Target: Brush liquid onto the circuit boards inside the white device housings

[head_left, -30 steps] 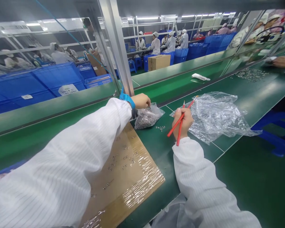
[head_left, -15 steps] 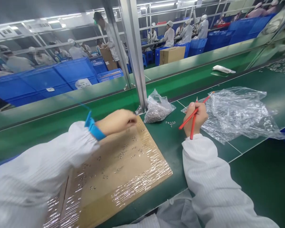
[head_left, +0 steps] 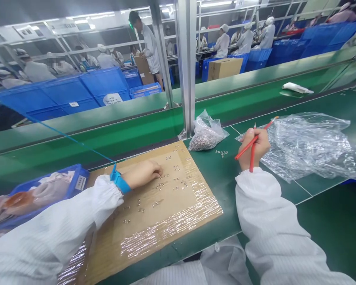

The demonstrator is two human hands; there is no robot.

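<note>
My left hand [head_left: 145, 172] rests on a taped cardboard sheet [head_left: 154, 213], fingers curled down among several small metal parts [head_left: 178, 183] scattered on it. What its fingertips hold is hidden. A blue wrist strap [head_left: 118, 182] with a thin cord circles that wrist. My right hand [head_left: 253, 148] is closed round two red sticks [head_left: 252, 148], held upright over the green table. A small clear bag of metal parts [head_left: 206, 136] stands between the hands by a metal post. A few loose parts [head_left: 222, 152] lie beside it.
A large crumpled clear plastic bag [head_left: 308, 144] lies right of my right hand. A blue tray [head_left: 37, 194] with pale items sits at the left. The metal post [head_left: 186, 67] rises behind the cardboard. Blue crates [head_left: 77, 93] and other workers are beyond the conveyor. A white tube [head_left: 295, 88] lies far right.
My left hand pulled back from the small bag and came down onto the cardboard among the parts. My right hand kept still with the sticks. The view swung left, showing the blue tray.
</note>
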